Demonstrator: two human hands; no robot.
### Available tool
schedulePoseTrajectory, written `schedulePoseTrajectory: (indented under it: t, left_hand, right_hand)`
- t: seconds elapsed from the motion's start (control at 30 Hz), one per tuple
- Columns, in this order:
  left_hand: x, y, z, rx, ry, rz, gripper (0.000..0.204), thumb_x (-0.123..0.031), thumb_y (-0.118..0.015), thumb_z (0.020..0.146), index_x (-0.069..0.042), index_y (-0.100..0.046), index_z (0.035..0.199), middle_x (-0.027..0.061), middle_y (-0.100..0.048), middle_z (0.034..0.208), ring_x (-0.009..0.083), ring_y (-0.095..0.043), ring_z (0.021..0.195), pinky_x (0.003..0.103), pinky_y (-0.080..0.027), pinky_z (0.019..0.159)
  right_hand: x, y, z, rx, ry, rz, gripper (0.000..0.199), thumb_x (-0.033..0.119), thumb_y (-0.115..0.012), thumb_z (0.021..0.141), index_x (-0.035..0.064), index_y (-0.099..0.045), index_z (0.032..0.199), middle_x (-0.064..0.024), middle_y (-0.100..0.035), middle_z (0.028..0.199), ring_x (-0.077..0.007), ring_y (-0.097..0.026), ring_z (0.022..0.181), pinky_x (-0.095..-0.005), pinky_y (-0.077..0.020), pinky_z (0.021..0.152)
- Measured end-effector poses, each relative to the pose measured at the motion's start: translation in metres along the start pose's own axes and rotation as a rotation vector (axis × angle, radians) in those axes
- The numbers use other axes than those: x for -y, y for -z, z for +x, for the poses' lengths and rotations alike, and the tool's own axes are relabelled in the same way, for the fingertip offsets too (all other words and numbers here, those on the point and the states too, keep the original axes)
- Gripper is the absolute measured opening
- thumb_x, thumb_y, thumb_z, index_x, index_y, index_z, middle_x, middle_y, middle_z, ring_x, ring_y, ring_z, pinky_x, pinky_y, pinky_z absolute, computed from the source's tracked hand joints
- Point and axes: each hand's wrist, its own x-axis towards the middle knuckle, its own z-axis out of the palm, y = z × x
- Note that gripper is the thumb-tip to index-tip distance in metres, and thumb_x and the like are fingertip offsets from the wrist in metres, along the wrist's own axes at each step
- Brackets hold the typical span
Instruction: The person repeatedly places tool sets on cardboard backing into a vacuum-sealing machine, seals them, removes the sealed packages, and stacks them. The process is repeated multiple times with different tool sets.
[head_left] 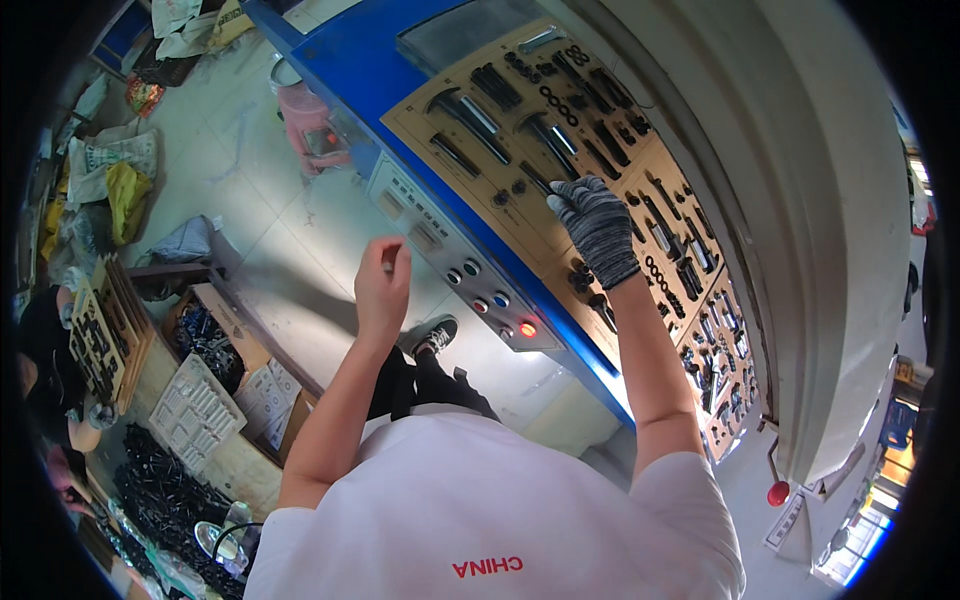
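My right hand point(597, 232), in a grey knitted glove, reaches over a brown board point(540, 235) set with rows of dark metal parts. Its fingers are closed in a pinch at the end of a short dark rod point(537, 179). Left of that rod lie small black rings point(502, 197) and a long dark pin point(455, 155). My left hand point(382, 290) is bare and hangs in the air short of the control panel. The fingers there are curled in; what they hold, if anything, is hidden.
A panel point(430, 237) with buttons and a lit red lamp point(527, 329) fronts the blue machine table point(350, 50). A curved pale housing point(800, 230) rises to the right, near a red-knobbed lever point(778, 493). At left, another person point(50, 350) is beside stacked boards point(120, 335) and black parts point(165, 480).
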Motion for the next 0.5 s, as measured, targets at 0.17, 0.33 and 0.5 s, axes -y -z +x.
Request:
schedulePoseTrajectory:
  t: [0.17,0.33,0.5]
  left_hand:
    - [-0.068,-0.028,0.053,-0.086,-0.531,0.470,0.049,-0.020,-0.077,0.086,-0.004,-0.057,0.129,0.0150,-0.055,0.129,0.0347,-0.049,0.124,0.045,-0.040,0.104]
    - [-0.096,-0.053,0.071,-0.117,-0.580,0.641,0.073,-0.030,-0.082,0.079,-0.004,-0.050,0.139,0.0140,-0.051,0.134,0.0346,-0.045,0.127,0.047,-0.034,0.109]
    - [-0.090,-0.057,0.078,-0.110,-0.577,0.634,0.075,-0.028,-0.082,0.077,-0.004,-0.048,0.140,0.0142,-0.050,0.134,0.0339,-0.045,0.127,0.047,-0.034,0.108]
  right_hand:
    - [-0.003,-0.004,0.001,-0.012,-0.052,0.060,0.023,0.024,-0.078,0.089,0.0117,-0.076,0.108,-0.0082,-0.069,0.101,-0.0235,-0.070,0.090,-0.0339,-0.0589,0.084]
    - [-0.001,-0.003,-0.001,-0.033,-0.001,-0.008,0.026,0.024,-0.078,0.089,0.0105,-0.076,0.112,-0.0072,-0.069,0.099,-0.0210,-0.069,0.087,-0.0323,-0.0584,0.081]
    - [-0.003,-0.003,-0.003,-0.083,0.002,0.050,0.028,0.023,-0.078,0.089,0.0071,-0.075,0.111,-0.0098,-0.070,0.102,-0.0236,-0.069,0.088,-0.0342,-0.0578,0.083]
